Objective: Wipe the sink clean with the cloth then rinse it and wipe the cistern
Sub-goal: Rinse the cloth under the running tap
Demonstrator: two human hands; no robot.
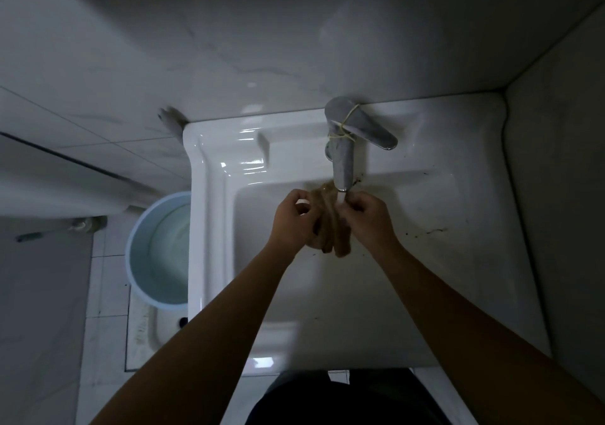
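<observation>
Under the tap (343, 166), both forearms reach out over the white sink (425, 261). Left hand (296, 221) and right hand (368, 220) face each other, fingers curled tight around a bunched brown cloth (330, 228) held beneath the spout. Left of the tap, beside the sink, a pale blue bucket (137, 238) holds water. Pale tiles cover the floor; dark specks dot the basin right of the tap.

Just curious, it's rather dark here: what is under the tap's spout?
Under the tap both hands, left and right, hold a bunched brown cloth above the sink basin. The cloth and hands hide the basin floor beneath.
</observation>
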